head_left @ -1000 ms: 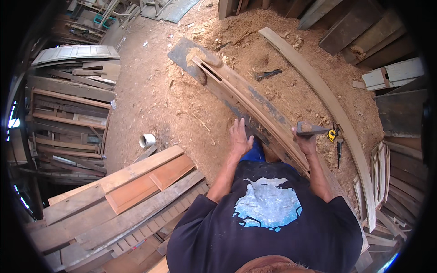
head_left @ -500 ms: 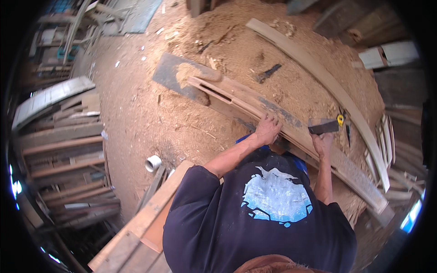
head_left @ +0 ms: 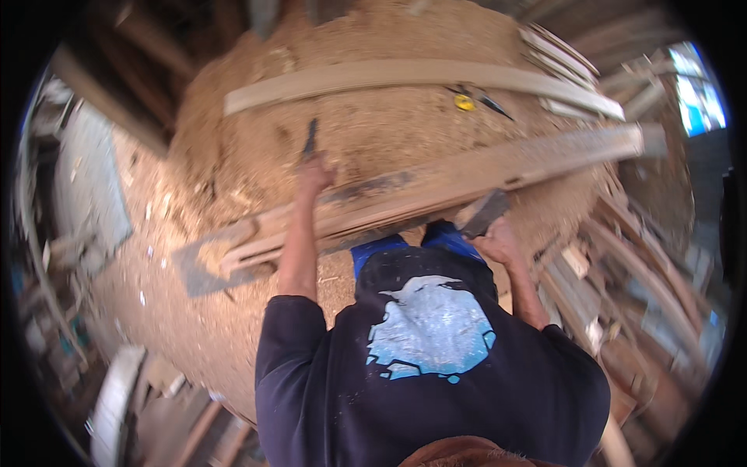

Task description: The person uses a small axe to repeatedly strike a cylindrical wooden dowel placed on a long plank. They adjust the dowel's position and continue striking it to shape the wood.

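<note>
A: Identify the components at the left.
B: A wide support plank [head_left: 189, 274] begins there, with sawdust [head_left: 214, 253] on its dark end. The grooved timber [head_left: 366, 219] lies lengthwise on this plank, directly in front of the person.
A: State the condition of the left hand [head_left: 315, 175].
B: It extends beyond the timber to the near end of a narrow dark tool [head_left: 310, 138]. Blur obscures the fingers; whether they are closed on it cannot be determined.
A: Continue rightward.
B: A long pale plank [head_left: 420, 73] lies beyond the support plank. A yellow tape measure [head_left: 464, 102] sits just beside its near edge.
A: And the right hand [head_left: 500, 240]?
B: Closed, gripping a dark block-shaped tool [head_left: 486, 212] at the support plank's near edge. Farther right, slender wooden strips [head_left: 560, 58] lie together near the pale plank's right end.
</note>
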`<state>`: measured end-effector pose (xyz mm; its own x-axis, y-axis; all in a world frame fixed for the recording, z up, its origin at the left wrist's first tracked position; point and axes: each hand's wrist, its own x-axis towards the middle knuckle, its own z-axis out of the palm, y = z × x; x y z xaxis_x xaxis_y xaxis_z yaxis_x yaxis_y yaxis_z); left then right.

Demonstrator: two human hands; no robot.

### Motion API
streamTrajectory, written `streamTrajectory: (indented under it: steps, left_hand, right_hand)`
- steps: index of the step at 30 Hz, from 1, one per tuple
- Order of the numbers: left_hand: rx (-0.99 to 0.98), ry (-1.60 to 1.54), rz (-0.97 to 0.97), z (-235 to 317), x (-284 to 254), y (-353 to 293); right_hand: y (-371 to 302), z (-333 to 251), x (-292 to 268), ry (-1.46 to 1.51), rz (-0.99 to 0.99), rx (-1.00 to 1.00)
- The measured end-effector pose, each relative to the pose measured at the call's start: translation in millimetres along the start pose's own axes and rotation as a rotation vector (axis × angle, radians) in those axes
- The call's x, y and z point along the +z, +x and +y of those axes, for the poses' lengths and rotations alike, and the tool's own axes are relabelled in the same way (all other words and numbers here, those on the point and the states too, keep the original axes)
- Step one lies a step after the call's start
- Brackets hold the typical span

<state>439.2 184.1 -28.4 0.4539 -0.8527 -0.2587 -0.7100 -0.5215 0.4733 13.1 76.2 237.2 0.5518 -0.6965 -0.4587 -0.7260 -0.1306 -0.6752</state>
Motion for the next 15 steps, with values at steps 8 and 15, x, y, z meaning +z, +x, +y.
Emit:
streamTrajectory:
  steps: [8,15]
  left_hand:
    - [-0.597,-0.11,-0.757,-56.1,36.0,74.5]
    - [-0.189,-0.015,-0.764,-61.9,49.5,91.5]
  right_hand:
    - [-94.0,74.5,50.3,0.116,0.023,0.474]
    - [-87.4,91.5,40.5,0.187,0.035,0.523]
